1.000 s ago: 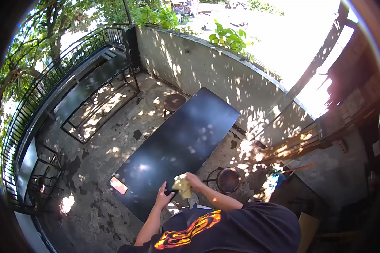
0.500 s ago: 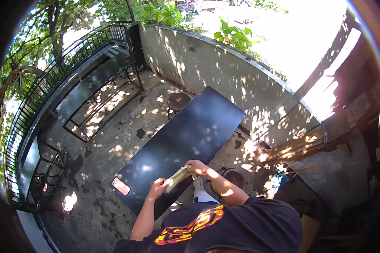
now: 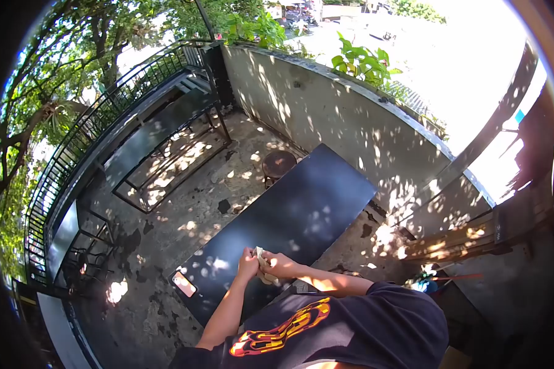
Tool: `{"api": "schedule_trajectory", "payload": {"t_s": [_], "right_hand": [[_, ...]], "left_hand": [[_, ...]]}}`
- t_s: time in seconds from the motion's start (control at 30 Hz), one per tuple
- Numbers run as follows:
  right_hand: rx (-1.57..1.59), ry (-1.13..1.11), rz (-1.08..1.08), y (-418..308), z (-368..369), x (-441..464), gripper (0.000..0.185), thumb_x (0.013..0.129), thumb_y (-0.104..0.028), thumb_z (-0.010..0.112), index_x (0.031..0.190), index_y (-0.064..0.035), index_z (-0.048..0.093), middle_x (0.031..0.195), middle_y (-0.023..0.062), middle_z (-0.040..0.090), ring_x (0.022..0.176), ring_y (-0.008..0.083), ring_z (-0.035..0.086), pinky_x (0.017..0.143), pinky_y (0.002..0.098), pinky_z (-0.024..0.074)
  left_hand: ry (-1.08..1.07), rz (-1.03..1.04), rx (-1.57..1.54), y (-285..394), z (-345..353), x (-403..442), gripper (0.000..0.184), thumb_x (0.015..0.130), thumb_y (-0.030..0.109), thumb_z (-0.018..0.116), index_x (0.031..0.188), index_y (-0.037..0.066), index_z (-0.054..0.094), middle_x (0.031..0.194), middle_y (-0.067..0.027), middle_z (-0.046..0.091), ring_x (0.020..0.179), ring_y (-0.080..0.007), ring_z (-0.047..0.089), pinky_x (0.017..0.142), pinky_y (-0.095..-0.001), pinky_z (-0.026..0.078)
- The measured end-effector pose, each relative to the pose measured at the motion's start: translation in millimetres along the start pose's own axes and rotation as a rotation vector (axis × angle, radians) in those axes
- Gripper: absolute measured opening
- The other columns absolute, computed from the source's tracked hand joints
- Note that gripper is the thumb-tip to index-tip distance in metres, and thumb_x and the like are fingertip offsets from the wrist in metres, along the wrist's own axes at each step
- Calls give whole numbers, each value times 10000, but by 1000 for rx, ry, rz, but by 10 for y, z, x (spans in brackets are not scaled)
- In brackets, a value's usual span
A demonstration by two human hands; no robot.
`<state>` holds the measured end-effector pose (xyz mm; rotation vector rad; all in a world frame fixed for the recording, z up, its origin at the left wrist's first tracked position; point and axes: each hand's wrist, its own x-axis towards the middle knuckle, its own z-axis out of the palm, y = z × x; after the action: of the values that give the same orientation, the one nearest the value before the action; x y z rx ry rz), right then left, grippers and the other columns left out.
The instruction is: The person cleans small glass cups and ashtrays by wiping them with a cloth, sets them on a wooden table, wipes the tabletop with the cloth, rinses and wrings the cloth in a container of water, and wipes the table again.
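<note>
Between my two hands, over the near edge of the dark table (image 3: 301,203), is a pale cream cloth (image 3: 268,278), bunched up and partly hidden by the fingers. My left hand (image 3: 248,264) is closed on its left side, with a bit of cloth poking up at the top. Close against it, my right hand (image 3: 279,266) grips the cloth from the right. A phone (image 3: 184,284) with a pinkish case lies on the table's left end, apart from my left hand.
A round stool (image 3: 279,163) stands at the table's far side. Beyond it runs a concrete wall (image 3: 326,111). Another long table (image 3: 160,132) stands along the railing (image 3: 74,147) at left. Wooden planks (image 3: 449,237) lie to the right.
My hands have come together, and the cloth that was stretched between them is now bunched up. The whole view has shifted, with the scene appearing lower and further right.
</note>
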<state>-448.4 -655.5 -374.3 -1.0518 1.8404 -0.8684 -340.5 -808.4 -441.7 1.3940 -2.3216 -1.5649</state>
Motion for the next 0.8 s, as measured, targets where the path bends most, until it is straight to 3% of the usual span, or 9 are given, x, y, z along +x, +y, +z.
{"api": "schedule_trajectory", "payload": {"t_s": [0.13, 0.23, 0.27, 0.37, 0.4, 0.53, 0.63, 0.73, 0.8], "right_hand": [[58, 112, -5, 235, -18, 173, 355, 889, -296, 700, 1102, -43, 568, 912, 193, 695, 867, 353, 699, 758, 427, 533], [-5, 265, -284, 492, -119, 247, 289, 869, -228, 701, 1032, -44, 549, 810, 159, 632, 787, 334, 667, 681, 414, 503], [115, 163, -173, 530, -215, 262, 288, 831, -187, 698, 1051, -54, 568, 839, 152, 620, 827, 344, 643, 721, 435, 500], [-158, 234, -396, 704, -370, 358, 301, 789, -165, 706, 1048, -60, 594, 913, 151, 636, 915, 360, 624, 818, 464, 494], [-211, 143, -364, 637, -456, 330, 290, 767, -174, 718, 1019, -63, 626, 971, 143, 636, 983, 376, 596, 881, 484, 477], [-374, -140, -453, 641, -577, 429, 287, 767, -266, 763, 946, -66, 662, 1006, 123, 654, 1054, 353, 602, 887, 468, 490], [-401, -184, -461, 631, -485, 430, 328, 803, -302, 770, 996, -58, 667, 1025, 123, 676, 1058, 320, 627, 874, 439, 496], [-197, -477, -256, 131, -623, 257, 339, 857, -319, 747, 1027, -40, 656, 1013, 127, 692, 1009, 287, 659, 850, 409, 498], [-158, -427, -232, 168, -503, 286, 324, 882, -316, 727, 1021, -33, 650, 981, 128, 694, 950, 278, 665, 831, 405, 497]], "left_hand": [[129, 121, 161, 144, -99, -189, 231, 982, 236, 540, 1134, 63, 528, 959, -244, 697, 895, -438, 680, 770, -510, 520], [189, 151, 233, 119, -269, -296, 233, 987, 251, 562, 1141, 77, 542, 932, -227, 700, 890, -428, 680, 771, -509, 518], [199, 160, 255, 93, -315, -342, 233, 987, 257, 572, 1140, 82, 551, 924, -221, 701, 889, -424, 681, 772, -507, 518], [113, 241, 232, 221, -462, -590, 241, 973, 276, 608, 1132, 97, 587, 896, -212, 698, 879, -417, 681, 772, -498, 519], [44, 242, 231, 312, -504, -670, 250, 970, 292, 615, 1122, 94, 609, 906, -210, 700, 885, -413, 681, 774, -494, 521], [79, 259, 321, 378, -463, -763, 279, 967, 318, 619, 1143, 103, 606, 869, -191, 710, 866, -401, 701, 758, -476, 536], [152, 283, 289, 365, -437, -766, 245, 979, 306, 592, 1114, 101, 594, 826, -205, 696, 823, -427, 687, 720, -517, 522], [198, 229, 287, 349, -468, -706, 243, 988, 308, 570, 1089, 88, 556, 839, -220, 695, 832, -444, 683, 715, -535, 515], [311, 247, 283, 303, -445, -662, 255, 997, 313, 547, 1077, 72, 541, 869, -229, 693, 847, -458, 675, 726, -545, 507]]}}
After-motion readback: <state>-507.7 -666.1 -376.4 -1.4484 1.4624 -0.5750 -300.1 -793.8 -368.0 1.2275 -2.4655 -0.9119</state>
